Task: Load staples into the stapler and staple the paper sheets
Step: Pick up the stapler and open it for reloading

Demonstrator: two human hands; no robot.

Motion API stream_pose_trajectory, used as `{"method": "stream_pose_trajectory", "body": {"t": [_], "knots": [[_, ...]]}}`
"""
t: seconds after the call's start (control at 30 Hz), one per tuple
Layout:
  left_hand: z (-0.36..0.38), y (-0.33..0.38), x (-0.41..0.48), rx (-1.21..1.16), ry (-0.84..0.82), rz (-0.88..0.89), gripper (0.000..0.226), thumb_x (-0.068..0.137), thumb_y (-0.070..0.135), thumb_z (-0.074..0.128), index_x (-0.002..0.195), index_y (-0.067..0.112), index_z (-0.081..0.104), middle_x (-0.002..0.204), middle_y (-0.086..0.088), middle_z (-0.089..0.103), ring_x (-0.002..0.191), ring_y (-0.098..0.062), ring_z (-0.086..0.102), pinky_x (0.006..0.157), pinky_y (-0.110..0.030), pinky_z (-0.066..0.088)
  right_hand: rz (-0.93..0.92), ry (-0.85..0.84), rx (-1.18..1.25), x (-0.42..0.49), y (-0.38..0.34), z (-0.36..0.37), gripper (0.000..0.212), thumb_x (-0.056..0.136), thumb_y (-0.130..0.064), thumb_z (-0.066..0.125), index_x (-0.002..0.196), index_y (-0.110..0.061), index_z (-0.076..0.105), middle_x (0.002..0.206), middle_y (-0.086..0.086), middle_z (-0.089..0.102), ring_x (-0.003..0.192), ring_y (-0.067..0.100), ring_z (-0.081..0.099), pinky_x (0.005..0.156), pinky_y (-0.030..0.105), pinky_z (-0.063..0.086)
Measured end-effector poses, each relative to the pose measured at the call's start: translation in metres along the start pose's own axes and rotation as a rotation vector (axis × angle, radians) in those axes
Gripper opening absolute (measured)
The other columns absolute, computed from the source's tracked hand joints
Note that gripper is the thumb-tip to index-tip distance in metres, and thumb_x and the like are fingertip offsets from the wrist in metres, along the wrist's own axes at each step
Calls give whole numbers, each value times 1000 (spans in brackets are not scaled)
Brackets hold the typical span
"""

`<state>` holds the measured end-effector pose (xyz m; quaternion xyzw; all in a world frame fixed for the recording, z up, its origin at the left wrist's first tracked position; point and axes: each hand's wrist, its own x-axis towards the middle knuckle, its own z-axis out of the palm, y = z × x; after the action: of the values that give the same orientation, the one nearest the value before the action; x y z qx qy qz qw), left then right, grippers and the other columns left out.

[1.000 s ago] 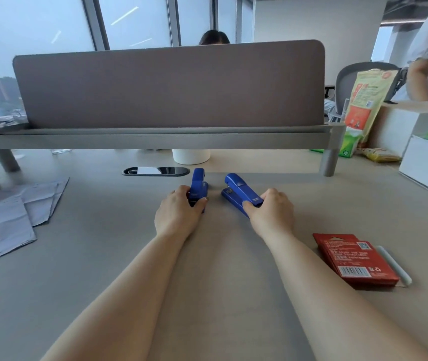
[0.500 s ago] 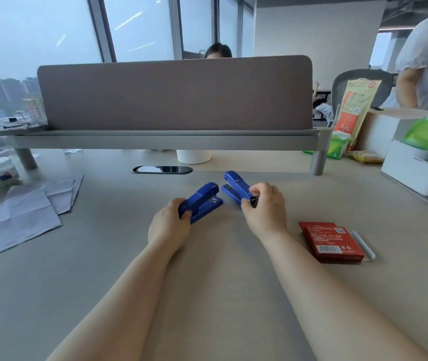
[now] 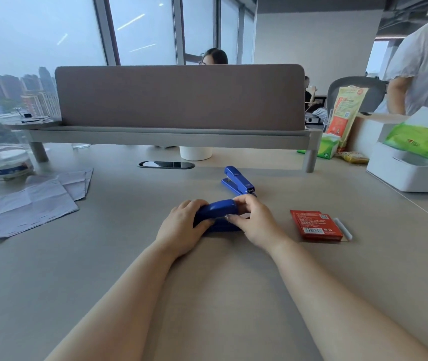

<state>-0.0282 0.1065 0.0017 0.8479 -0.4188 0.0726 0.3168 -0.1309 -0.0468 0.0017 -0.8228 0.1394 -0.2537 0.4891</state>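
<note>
The left hand [image 3: 181,226] and right hand [image 3: 256,224] both grip the blue stapler [image 3: 218,209], lying crosswise, left to right.

Both bare forearms, the left [image 3: 129,295] and the right [image 3: 325,295], extend forward from the lower edge and come together toward the middle. The left hand [image 3: 181,231] is turned back up, and its fingers curl over the rear end of a glossy blue plastic stapler [image 3: 219,210]. The right hand [image 3: 256,225] comes from the right side with bent fingers and pinches the front end of the same stapler. The two hands are very near each other.
</note>
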Motion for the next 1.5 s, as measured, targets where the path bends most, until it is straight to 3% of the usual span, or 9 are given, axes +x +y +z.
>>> {"method": "stream_pose_trajectory", "body": {"t": [0.13,0.3,0.5,0.67,0.8,0.87,1.07,1.33,1.5], "knots": [[4,3,4,28,-7,22,33,90,38,53,118,20,50,120,-2,56,112,-25,48,93,-31,36,-24,14,11,0,-3,-1,27,82,-11,67,104,-23,55,99,-5,64,91,7,58,70,7,41],[7,5,7,26,29,10,32,93,40,46,116,18,50,119,-3,56,109,-24,49,88,-29,36,-2,18,44,3,-2,-1,28,84,-18,67,110,-23,57,95,-10,64,93,13,60,78,18,43],[6,11,4,21,160,11,29,94,38,45,113,16,49,108,-2,56,101,-23,51,79,-28,35,-86,60,25,0,-15,1,26,88,-14,61,114,-17,58,84,-19,55,76,-5,53,63,-4,37],[-3,20,14,-634,512,-307,24,98,35,32,93,14,43,84,-6,65,80,-26,65,71,-34,49,-152,104,-69,-3,-18,7,19,87,-11,62,105,-7,64,80,-17,53,76,2,54,68,1,39],[2,19,14,-768,485,-253,18,100,31,29,97,20,43,98,-2,62,92,-23,63,84,-41,52,-272,223,-229,1,-12,9,16,85,-10,63,101,-10,63,88,-11,52,97,21,51,85,24,40],[3,16,16,-846,469,-267,17,99,35,28,96,28,43,103,2,62,98,-25,62,89,-48,51,-307,289,-278,2,-9,8,17,85,-8,63,102,-9,62,96,-5,55,99,19,45,86,17,33],[-7,11,18,-1333,529,-412,28,101,35,25,115,14,37,115,-13,61,104,-24,63,88,-32,50,-403,393,-311,4,-6,5,17,80,-3,65,97,-7,60,96,1,59,92,14,42,83,0,27],[-11,6,23,-1443,546,-596,24,101,25,34,119,8,35,111,-16,56,83,-23,66,80,-39,56,-300,330,-241,6,0,2,15,83,-7,64,96,-12,60,98,-5,56,94,14,46,79,2,31],[-8,2,26,-1295,503,-763,38,97,10,39,131,13,23,110,-10,51,70,-20,66,73,-44,59,-135,254,-232,10,9,1,17,85,-12,62,102,-15,60,102,3,60,98,21,53,78,22,38]]}}
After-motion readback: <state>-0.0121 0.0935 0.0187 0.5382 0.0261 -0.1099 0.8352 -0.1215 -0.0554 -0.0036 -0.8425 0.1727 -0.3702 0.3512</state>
